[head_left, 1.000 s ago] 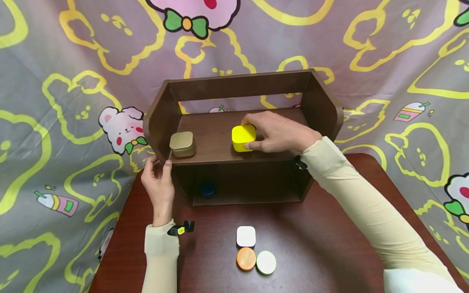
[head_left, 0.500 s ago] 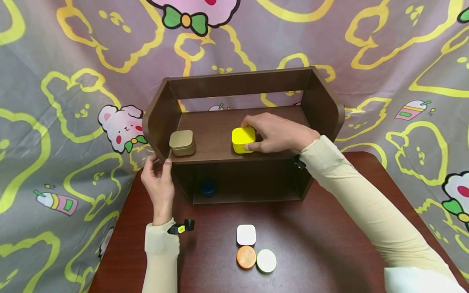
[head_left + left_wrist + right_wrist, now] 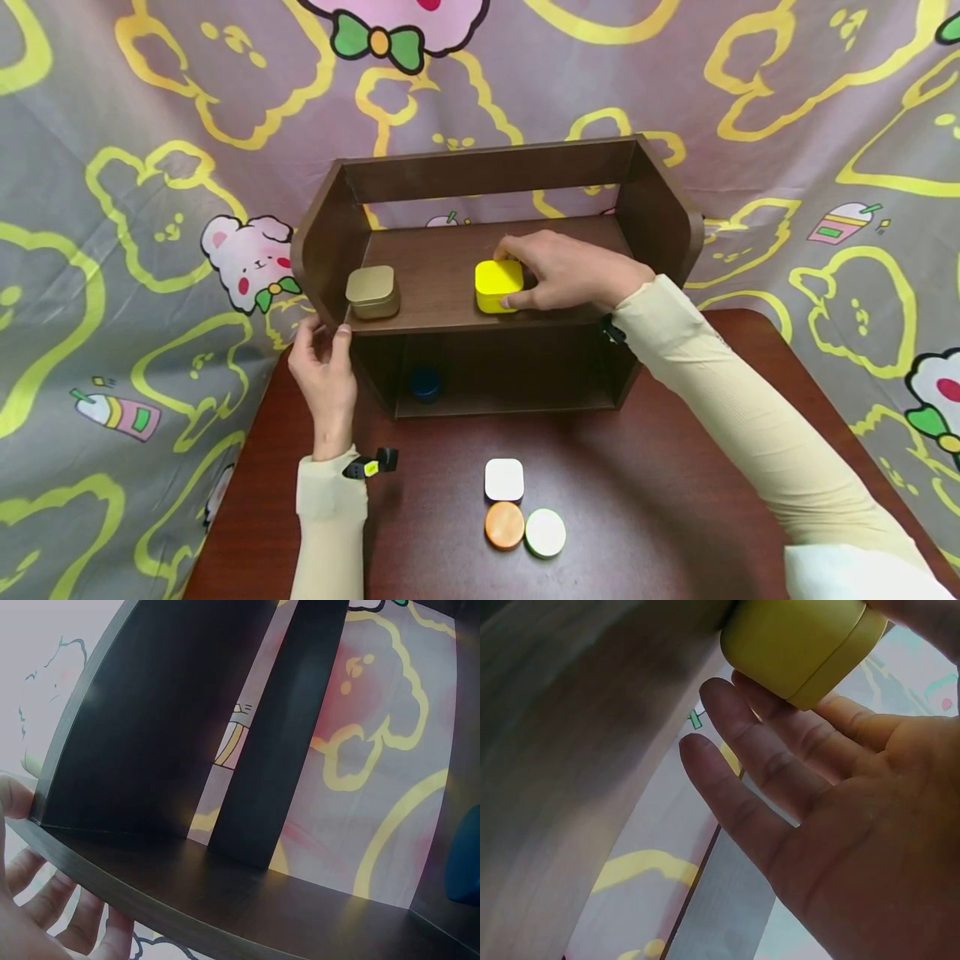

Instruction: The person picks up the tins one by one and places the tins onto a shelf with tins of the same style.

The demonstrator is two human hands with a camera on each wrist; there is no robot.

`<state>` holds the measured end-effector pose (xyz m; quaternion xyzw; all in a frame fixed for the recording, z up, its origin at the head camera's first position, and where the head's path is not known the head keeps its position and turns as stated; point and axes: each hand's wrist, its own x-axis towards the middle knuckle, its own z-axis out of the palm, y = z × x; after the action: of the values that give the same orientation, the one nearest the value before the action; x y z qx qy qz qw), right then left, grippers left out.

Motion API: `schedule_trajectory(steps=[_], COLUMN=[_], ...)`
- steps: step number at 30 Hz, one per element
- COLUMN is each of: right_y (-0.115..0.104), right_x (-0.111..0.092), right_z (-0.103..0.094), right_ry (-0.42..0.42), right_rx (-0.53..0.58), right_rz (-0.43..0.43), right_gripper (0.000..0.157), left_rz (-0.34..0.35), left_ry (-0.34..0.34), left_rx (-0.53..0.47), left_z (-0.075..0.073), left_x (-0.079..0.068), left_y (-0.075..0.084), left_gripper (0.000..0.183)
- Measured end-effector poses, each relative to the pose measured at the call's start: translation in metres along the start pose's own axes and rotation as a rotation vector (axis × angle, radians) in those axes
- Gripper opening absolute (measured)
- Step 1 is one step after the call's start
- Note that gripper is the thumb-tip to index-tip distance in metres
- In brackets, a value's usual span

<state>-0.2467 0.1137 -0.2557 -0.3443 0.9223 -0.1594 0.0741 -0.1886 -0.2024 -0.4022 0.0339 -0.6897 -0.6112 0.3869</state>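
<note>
Reddish desk (image 3: pixel 427 525) nearest, bearing shelf unit (image 3: pixel 495 171). Left grip (image 3: pixel 326 375) clasps unit's left side. Right grip (image 3: pixel 568 271) pinches yellow box (image 3: pixel 497 283) at upper board (image 3: pixel 437 279), right of gold tin (image 3: pixel 373 293); board contact unclear. Advisable: unit braced, box level, loosen only once base sits flat.

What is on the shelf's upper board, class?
A gold box stands at its left end; the right hand holds a yellow box, perhaps resting there. In the head view, that hand hides part of the upper board.
</note>
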Motion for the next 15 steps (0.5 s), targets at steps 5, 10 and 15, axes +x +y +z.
schedule_trajectory(steps=[5, 10, 15], right_y=[0.0000, -0.0003, -0.0002], right_x=[-0.0004, 0.0001, -0.0011], right_z=[-0.0008, 0.0004, -0.0002], right_ry=[-0.001, 0.002, 0.016], right_rx=[0.004, 0.005, -0.006], right_rz=[0.000, -0.025, -0.044], right_gripper=[0.061, 0.064, 0.068], left_rz=[0.003, 0.008, 0.014], left_ry=[-0.011, -0.006, 0.003], left_rx=[0.008, 0.002, -0.004], left_z=[-0.0003, -0.0008, -0.0004], left_x=[0.0013, 0.0005, 0.0012], left_y=[-0.0033, -0.0036, -0.0046], left_gripper=[0.026, 0.026, 0.026])
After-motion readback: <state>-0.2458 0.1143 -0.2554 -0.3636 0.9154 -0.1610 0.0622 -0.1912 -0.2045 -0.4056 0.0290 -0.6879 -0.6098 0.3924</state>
